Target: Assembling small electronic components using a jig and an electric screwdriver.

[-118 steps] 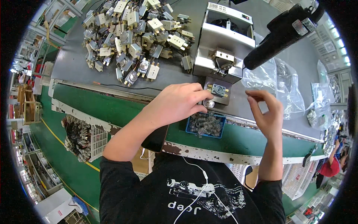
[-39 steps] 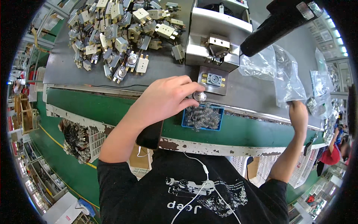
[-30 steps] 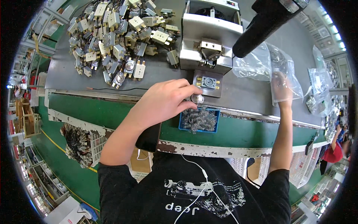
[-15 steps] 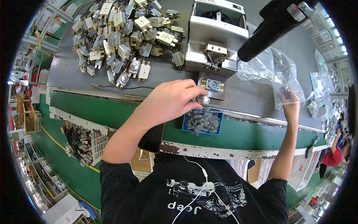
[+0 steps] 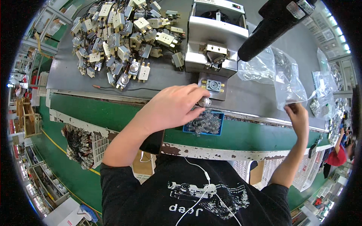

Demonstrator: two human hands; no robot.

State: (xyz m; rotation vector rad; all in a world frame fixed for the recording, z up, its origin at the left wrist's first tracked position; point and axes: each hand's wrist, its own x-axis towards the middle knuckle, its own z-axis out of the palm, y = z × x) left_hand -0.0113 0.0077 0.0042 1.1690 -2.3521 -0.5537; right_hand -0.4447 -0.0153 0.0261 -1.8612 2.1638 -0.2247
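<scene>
The grey part (image 5: pixel 213 86) lies on the plate (image 5: pixel 219 96); a metal cap (image 5: pixel 204 102), pinched in the left hand's (image 5: pixel 177 105) grip at seven o'clock, looks not yet fitted. Right hand (image 5: pixel 300 117), at the bag's (image 5: pixel 289 87) six o'clock: grip, cannot tell.

Widest open lane on the worktop (image 5: pixel 250 96) lay between the small metal plate (image 5: pixel 223 80) and the clear plastic bag (image 5: pixel 288 84), whose near end the right fingers (image 5: pixel 290 108) obstructed. The press (image 5: pixel 195 56) blocked access from behind the plate; a black cylindrical handle (image 5: pixel 260 39) slanted across the lane's far end. Left fingers (image 5: pixel 199 93), around a round metal part (image 5: pixel 204 102), crowded the plate's near-left side.
</scene>
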